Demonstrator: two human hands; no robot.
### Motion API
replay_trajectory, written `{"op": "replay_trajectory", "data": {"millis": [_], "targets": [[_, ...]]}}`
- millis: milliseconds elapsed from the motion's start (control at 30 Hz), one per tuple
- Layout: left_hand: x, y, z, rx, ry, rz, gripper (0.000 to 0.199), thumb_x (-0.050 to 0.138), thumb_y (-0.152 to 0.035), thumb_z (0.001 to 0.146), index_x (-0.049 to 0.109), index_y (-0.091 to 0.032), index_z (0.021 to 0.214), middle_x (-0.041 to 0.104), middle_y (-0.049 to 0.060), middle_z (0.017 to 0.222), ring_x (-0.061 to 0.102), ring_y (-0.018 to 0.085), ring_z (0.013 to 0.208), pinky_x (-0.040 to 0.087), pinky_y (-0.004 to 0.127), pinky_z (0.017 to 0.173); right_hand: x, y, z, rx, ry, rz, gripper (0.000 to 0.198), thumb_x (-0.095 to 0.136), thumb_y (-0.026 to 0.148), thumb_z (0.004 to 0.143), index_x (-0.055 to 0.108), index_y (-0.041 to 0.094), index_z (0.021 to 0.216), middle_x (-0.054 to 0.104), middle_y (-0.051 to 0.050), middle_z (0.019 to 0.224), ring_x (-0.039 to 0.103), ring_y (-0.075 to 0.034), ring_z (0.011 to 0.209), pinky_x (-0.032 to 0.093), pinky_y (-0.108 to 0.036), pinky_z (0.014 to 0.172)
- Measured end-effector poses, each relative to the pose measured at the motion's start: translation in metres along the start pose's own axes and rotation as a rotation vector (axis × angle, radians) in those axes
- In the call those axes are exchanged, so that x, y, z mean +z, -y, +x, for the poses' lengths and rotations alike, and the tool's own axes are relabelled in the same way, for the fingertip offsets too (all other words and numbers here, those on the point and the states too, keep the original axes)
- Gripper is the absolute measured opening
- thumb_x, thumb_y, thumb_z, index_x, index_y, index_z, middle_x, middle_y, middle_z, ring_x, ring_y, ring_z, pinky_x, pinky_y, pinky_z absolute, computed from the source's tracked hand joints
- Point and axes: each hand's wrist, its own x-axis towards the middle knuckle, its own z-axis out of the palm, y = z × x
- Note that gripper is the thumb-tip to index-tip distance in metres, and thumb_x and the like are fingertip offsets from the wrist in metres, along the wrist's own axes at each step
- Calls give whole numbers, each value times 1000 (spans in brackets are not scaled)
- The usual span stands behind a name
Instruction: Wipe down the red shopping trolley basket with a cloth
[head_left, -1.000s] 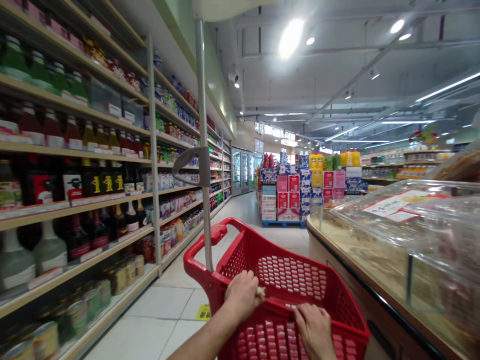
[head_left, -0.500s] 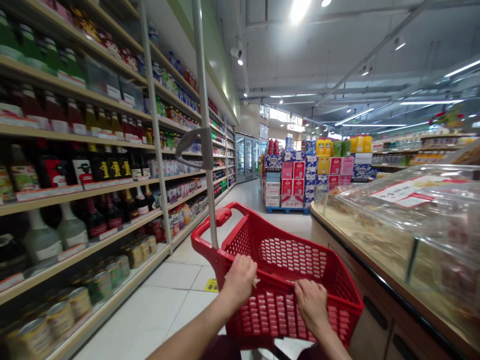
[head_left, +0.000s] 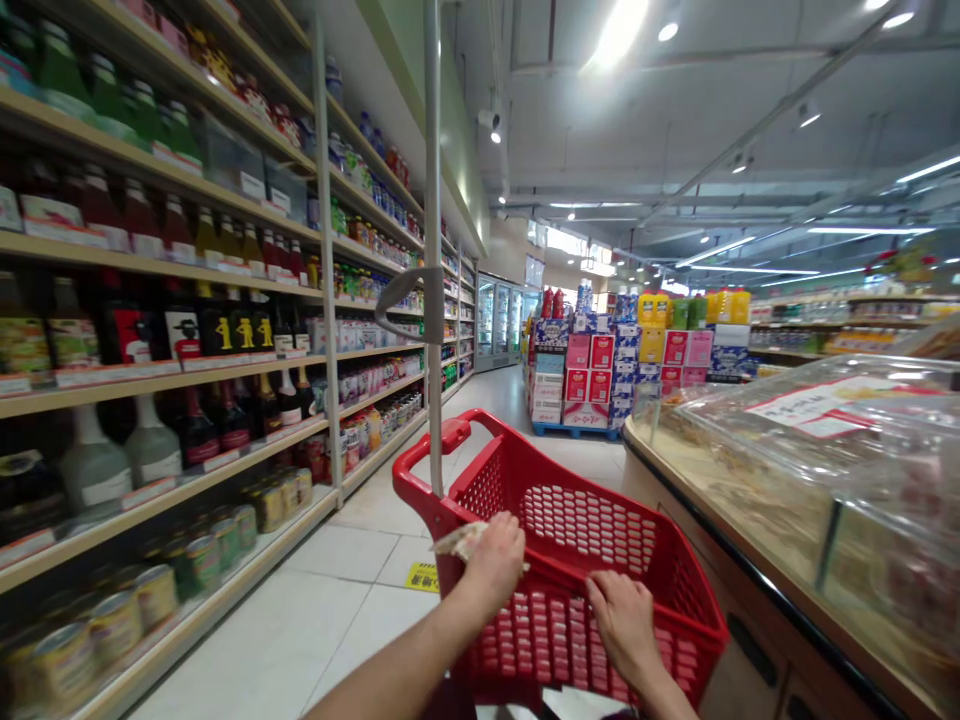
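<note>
A red plastic shopping cart [head_left: 589, 515] with perforated walls stands side-on in front of me. My left hand [head_left: 496, 560] is closed around a crumpled pale cloth [head_left: 459, 541] at the cart's near rim, close to its handle end. Part of the cloth sticks out left of the fist. Farther right along the same rim, my right hand [head_left: 624, 612] has its fingers bent over the edge. A metal pole [head_left: 435, 400] with a grey loop-shaped holder [head_left: 420, 305] rises from the cart's handle end. No goods show in the visible part of the basket.
Shelves [head_left: 247, 365] of bottles and cans line the left side. A glass-sided display counter [head_left: 757, 500] stands close on the right. Stacked drink cartons [head_left: 589, 370] rest on a blue pallet ahead. A yellow floor sticker [head_left: 422, 577] lies on the tiles.
My left hand has shifted slightly along the rim, and more of the cloth now shows beside it. My right hand stays at the rim. The view has turned slightly.
</note>
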Motion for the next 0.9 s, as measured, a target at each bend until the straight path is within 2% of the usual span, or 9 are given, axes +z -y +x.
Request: {"op": "replay_trajectory", "data": {"millis": [100, 200, 267, 400, 500, 600, 667, 800, 900], "targets": [[-2, 3, 3, 47, -7, -114, 42, 36, -1, 71, 55, -10, 107, 55, 12, 117, 45, 21, 113, 33, 35, 99, -2, -3, 0, -13, -3, 1, 37, 29, 37, 87, 60, 22, 76, 63, -1, 73, 55, -16, 71, 29, -30, 71], [-20, 33, 0, -33, -75, -231, 42, 38, -2, 70, 52, -9, 110, 48, 17, 123, 39, 23, 119, 23, 43, 104, -3, -6, -1, -17, 6, 19, 35, 30, 37, 87, 60, 22, 77, 63, -2, 74, 54, -16, 72, 30, -31, 72], [-26, 42, -3, -108, -130, -333, 42, 36, -3, 71, 51, -8, 110, 45, 19, 125, 35, 25, 121, 18, 48, 104, -3, -7, -1, 1, 18, 36, 34, 31, 38, 86, 60, 22, 78, 63, -3, 75, 54, -17, 73, 29, -33, 74], [-12, 8, -1, -160, -161, -646, 31, 44, -12, 72, 57, -15, 100, 56, 12, 114, 47, 22, 110, 30, 40, 100, -3, -6, -1, 33, 54, 63, 31, 35, 38, 85, 61, 20, 82, 64, -4, 79, 54, -19, 76, 29, -35, 76], [-4, -26, 12, -300, -206, -998, 31, 41, -29, 78, 54, -14, 101, 60, 13, 105, 56, 20, 97, 41, 36, 88, -9, -8, -1, 49, 99, 83, 29, 37, 37, 83, 61, 21, 85, 64, -4, 82, 55, -19, 78, 31, -35, 75], [-11, -38, 18, -425, -217, -1258, 44, 29, -43, 81, 52, -11, 101, 63, 14, 94, 61, 20, 83, 47, 36, 77, -20, -11, 0, 79, 174, 131, 34, 33, 38, 84, 63, 23, 81, 65, -5, 80, 56, -20, 77, 33, -36, 74], [-21, -39, 13, -468, -150, -1515, 46, 35, -49, 78, 54, -11, 94, 65, 13, 85, 62, 20, 76, 48, 35, 73, -28, -8, 2, 135, 158, 182, 35, 35, 41, 81, 65, 22, 79, 66, -6, 85, 56, -23, 83, 35, -40, 77], [-36, -47, -5, -573, 7, -2072, 26, 61, -30, 62, 58, -12, 81, 66, 8, 75, 62, 18, 74, 47, 30, 75, -43, 26, 10, 280, 43, 531, 41, 45, 46, 74, 61, 20, 100, 58, -10, 112, 50, -25, 105, 36, -40, 87], [-35, -56, -12, -525, 12, -2016, 31, 65, -15, 52, 59, -13, 82, 66, 5, 75, 61, 18, 73, 46, 28, 72, -51, 65, 18, 361, 166, 894, 46, 55, 41, 68, 55, 19, 108, 63, -8, 99, 60, -21, 82, 45, -31, 70]]}}
